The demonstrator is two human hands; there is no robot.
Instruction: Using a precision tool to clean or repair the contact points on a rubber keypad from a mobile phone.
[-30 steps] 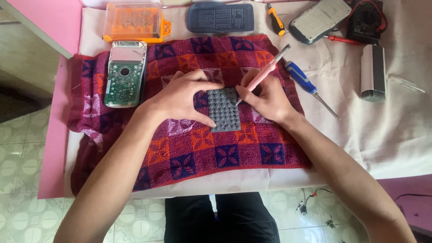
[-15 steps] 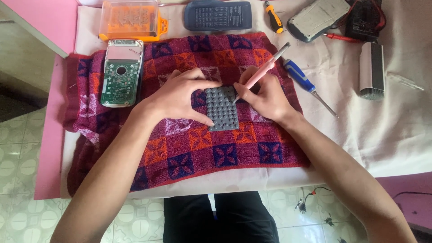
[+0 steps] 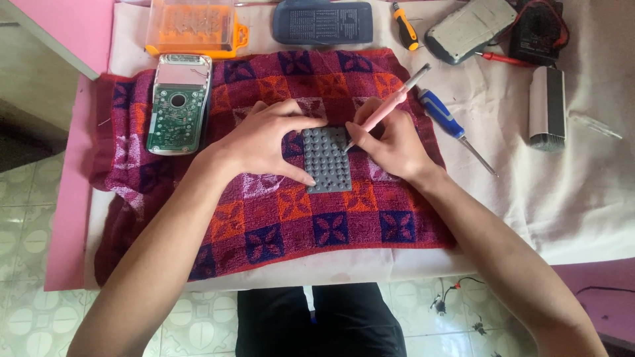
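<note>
Here the left hand (image 3: 268, 142) presses its fingers flat on a grey keypad (image 3: 325, 158) lying on the red towel (image 3: 264, 218) on the desk. The right hand (image 3: 390, 142) grips a pink tool (image 3: 387, 106), tip touching the keypad. The green board (image 3: 177, 106) lies bare to the left, its case already off. The keypad looks separate too.

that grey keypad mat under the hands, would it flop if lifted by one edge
Probably yes: the grey keypad mat looks like a thin sheet, so likely floppy and light. It lies flat on the towel, pinned by the left hand, which hints it could shift under the pink tool.
</note>
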